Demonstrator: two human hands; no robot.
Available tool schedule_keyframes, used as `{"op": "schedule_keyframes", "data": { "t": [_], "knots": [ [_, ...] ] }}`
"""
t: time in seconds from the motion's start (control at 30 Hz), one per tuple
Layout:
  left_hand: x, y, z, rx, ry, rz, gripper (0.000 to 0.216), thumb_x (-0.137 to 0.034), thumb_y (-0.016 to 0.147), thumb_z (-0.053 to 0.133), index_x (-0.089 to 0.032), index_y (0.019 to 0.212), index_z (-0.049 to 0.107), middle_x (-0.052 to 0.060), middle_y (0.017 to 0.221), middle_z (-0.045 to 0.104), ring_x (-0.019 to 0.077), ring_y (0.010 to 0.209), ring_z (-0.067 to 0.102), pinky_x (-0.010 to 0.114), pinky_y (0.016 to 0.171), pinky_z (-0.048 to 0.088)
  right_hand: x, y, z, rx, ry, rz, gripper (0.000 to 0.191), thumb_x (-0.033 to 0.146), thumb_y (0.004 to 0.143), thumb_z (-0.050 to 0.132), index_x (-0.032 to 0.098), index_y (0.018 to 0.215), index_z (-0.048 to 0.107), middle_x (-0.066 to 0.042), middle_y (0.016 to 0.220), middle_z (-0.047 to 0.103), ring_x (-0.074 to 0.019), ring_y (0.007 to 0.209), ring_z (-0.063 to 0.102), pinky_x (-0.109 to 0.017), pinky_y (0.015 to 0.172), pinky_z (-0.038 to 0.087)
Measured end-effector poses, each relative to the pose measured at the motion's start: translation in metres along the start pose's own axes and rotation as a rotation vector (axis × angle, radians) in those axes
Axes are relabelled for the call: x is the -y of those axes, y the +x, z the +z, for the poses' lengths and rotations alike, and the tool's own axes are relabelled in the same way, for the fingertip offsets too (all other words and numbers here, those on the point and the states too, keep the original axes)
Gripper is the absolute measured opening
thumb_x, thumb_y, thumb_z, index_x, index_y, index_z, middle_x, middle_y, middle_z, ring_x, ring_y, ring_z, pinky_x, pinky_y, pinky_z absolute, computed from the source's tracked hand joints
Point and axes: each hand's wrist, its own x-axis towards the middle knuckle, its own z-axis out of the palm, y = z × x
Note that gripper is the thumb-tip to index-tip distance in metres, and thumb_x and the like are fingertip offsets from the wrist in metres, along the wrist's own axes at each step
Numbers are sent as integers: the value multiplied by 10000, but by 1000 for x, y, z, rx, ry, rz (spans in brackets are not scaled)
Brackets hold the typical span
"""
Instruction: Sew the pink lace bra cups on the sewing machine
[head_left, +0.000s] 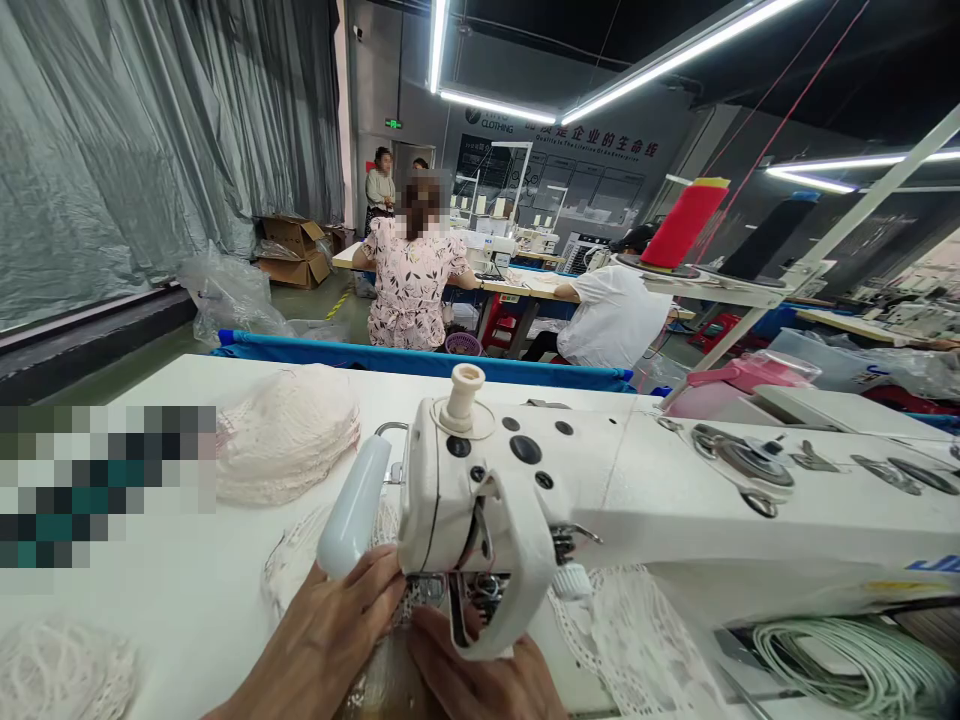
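Note:
A white sewing machine (pixel 600 480) stands on the white table (pixel 180 600) in front of me. My left hand (pixel 330 630) lies just left of the needle area, fingers bent and pressed down on white lace fabric (pixel 622 630) beneath the presser foot. My right hand (pixel 480 675) sits directly below the machine head, fingers curled onto the same lace. The fingertips of both hands are partly hidden by the machine head. More lace spreads to the right under the machine arm.
A stack of pale pink lace pieces (pixel 289 435) lies at the back left of the table, another pile (pixel 60 670) at the front left. A red thread cone (pixel 682 225) and a black cone (pixel 765 238) stand on a rack. Two people sit at a far table (pixel 525 285); a blue bin edge (pixel 420 360) runs behind.

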Motion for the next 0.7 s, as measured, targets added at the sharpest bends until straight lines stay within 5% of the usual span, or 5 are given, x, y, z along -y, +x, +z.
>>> {"op": "schedule_keyframes", "data": {
  "t": [0.17, 0.33, 0.7],
  "knots": [
    [-3, -7, 7, -37, 65, -31, 404, -2, 847, 352, -249, 1049, 600, -12, 871, 660, 172, 974, 557, 381, 1014, 253, 1, 10, -9, 104, 35, -44, 217, 97, 890, 475, 179, 899, 675, 16, 946, 727, -169, 629, 640, -282, 466, 428],
    [-13, -14, 16, -79, 90, 29, 259, -120, 914, 430, -198, 1107, 584, 39, 1082, 639, 176, 1028, 531, 366, 1007, 218, 1, 7, -13, 196, 38, -47, 227, 113, 896, 485, 193, 985, 677, 21, 1011, 713, -154, 584, 621, -301, 510, 462],
    [-19, -11, 13, -121, 110, 21, 284, -88, 918, 403, -196, 1107, 585, 33, 1050, 642, 175, 987, 550, 377, 1000, 256, 1, -10, -8, 302, 43, -63, 274, 193, 923, 447, 175, 1134, 622, -44, 1131, 666, -177, 631, 616, -316, 563, 459]
  ]
}}
